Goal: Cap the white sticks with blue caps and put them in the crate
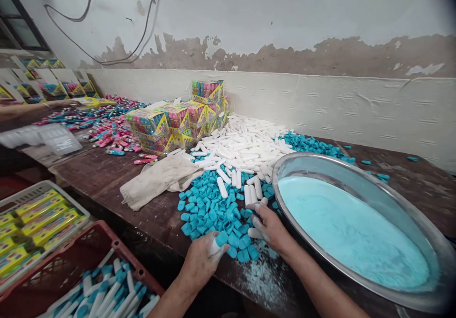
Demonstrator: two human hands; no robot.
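Note:
My left hand [201,261] is closed around a small white plastic tube with a blue cap [221,238] on its end. White powder coats its fingertips. My right hand [271,227], also powdery, is curled at the edge of the heap of loose blue caps [217,209], beside the basin. A white tube [254,233] sticks out from under its fingers, and several more white tubes [250,195] lie just beyond the fingertips. Behind them spreads a large pile of white tubes [245,142].
A metal basin [356,165] of pale blue powder stands at right. A cloth [156,180] and stacked display boxes [171,123] lie left. Lower left are a red crate [121,244] of capped tubes and a white basket [76,204]. Another person's arm [35,109] reaches in far left.

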